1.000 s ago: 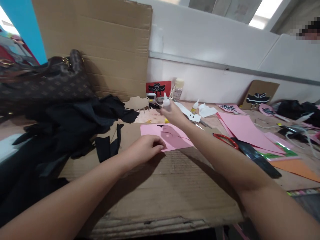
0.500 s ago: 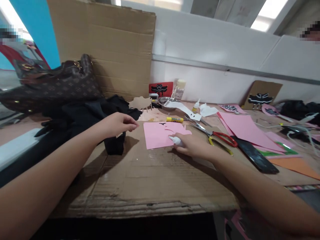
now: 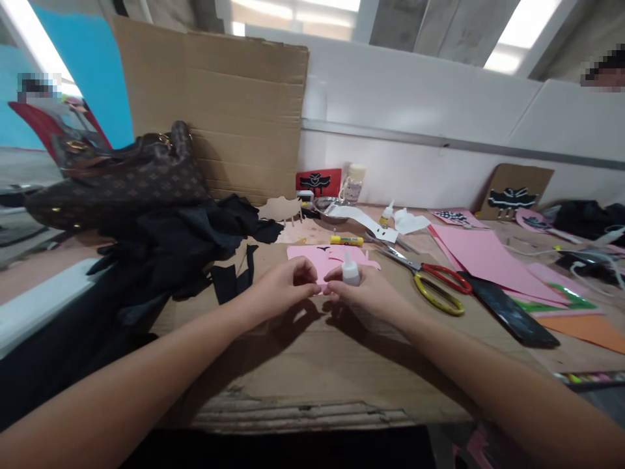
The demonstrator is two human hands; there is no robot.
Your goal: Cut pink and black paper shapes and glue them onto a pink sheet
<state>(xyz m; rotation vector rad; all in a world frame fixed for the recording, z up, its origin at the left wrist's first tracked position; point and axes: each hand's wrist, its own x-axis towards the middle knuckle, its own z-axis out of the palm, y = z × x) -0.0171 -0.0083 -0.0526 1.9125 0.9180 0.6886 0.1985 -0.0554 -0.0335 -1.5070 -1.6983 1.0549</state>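
Note:
A pink paper sheet (image 3: 303,253) with cut slits and a small dark piece on it lies on the cardboard mat. Over its front edge the fingertips of both hands come together. My left hand (image 3: 286,283) is closed in a pinch; whatever sits between thumb and fingers is too small to name. Held upright in my right hand (image 3: 368,293) is a small white glue bottle (image 3: 349,271), its nozzle pointing up, while that hand's thumb and fingertips meet near the left ones. Left of the sheet are strips of black fabric (image 3: 234,280).
Scissors (image 3: 430,277) with red and yellow handles lie right of the sheet, near a black phone (image 3: 512,312) and pink papers (image 3: 488,260). Behind the sheet rests a yellow marker-like tube (image 3: 346,240). Dark cloth (image 3: 176,241) and a brown handbag (image 3: 127,182) occupy the left.
My left hand has moved right, from beside the black fabric to the front edge of the pink sheet. The glue bottle has turned from pointing left to upright in my right hand.

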